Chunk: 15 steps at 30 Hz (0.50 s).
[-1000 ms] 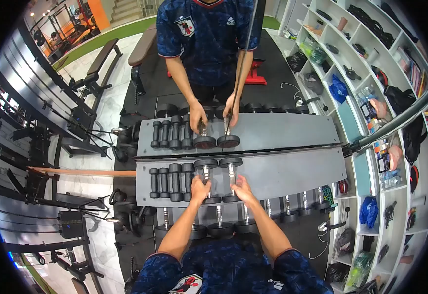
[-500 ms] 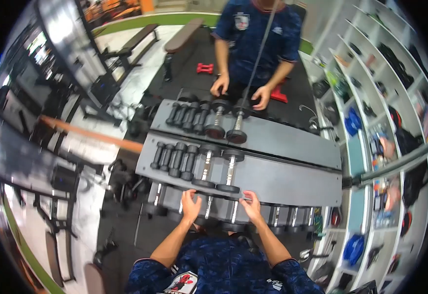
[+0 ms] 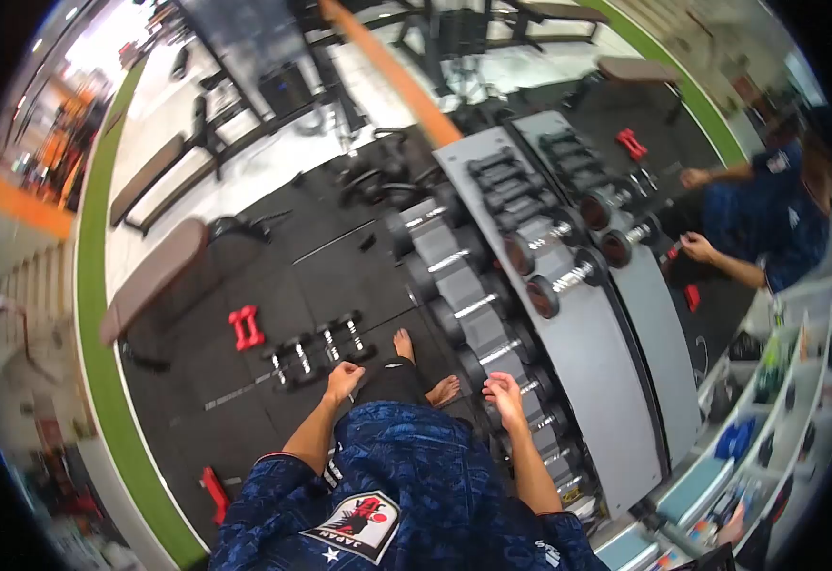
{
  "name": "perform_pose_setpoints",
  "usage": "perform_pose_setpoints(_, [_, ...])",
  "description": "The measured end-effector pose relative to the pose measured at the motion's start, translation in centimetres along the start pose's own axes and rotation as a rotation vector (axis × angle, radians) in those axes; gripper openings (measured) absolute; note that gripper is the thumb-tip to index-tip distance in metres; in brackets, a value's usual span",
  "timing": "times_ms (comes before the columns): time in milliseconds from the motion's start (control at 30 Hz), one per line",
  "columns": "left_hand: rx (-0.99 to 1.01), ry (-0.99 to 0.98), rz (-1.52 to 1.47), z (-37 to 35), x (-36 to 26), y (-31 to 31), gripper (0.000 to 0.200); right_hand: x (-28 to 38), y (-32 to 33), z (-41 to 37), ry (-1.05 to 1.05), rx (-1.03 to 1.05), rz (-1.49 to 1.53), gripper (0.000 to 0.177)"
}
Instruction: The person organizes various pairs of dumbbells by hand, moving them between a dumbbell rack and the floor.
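My left hand (image 3: 344, 382) hangs in front of my body with loosely bent fingers and nothing in it. Closest to it in view are several black dumbbells with chrome handles (image 3: 303, 358), in a row on the dark floor. Near the rack's lower row, my right hand (image 3: 505, 402) is raised, empty, fingers slightly apart and bent; it overlaps the larger chrome-handled dumbbells (image 3: 476, 305) there. On the grey top shelf (image 3: 583, 390) sit small black dumbbells (image 3: 509, 190) and two chrome-handled ones, the nearer dumbbell (image 3: 568, 277) lying slantwise.
A red dumbbell (image 3: 246, 327) lies on the black mat floor (image 3: 245, 257). A brown bench (image 3: 159, 276) stands left, beside a green strip (image 3: 102, 190). Kettlebells (image 3: 387, 176) are grouped past the rack's far end. A mirror along the rack reflects a person (image 3: 763, 209) and white shelving.
My view has turned left, away from facing the mirror, bringing the floor dumbbells into sight. Both hands have moved back from the rack's front edge, the left one now over the floor side.
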<state>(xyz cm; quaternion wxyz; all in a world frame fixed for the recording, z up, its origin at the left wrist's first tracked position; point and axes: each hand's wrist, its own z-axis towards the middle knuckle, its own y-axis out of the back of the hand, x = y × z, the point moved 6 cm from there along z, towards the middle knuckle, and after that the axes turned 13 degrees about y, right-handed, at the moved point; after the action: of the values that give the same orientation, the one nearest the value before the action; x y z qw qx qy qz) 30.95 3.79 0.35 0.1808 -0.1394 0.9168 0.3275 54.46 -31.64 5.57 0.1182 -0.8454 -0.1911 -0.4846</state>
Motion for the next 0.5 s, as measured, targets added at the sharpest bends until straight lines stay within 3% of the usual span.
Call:
perform_pose_setpoints(67, [0.005,0.092,-0.052,-2.1,3.4,0.8,0.04,-0.5,-2.3,0.2,-0.012,0.089,-0.036,0.026])
perform_pose_setpoints(267, [-0.113,0.112,-0.264,-5.2,11.1,3.2,0.039,-0.3,-9.7,1.9,-0.031,0.343,-0.177,0.023])
perform_pose_setpoints(500, [-0.166,0.196,-0.522,-7.7,22.5,5.0,0.041,-1.5,-19.1,3.8,-0.043,0.466,-0.309,0.019])
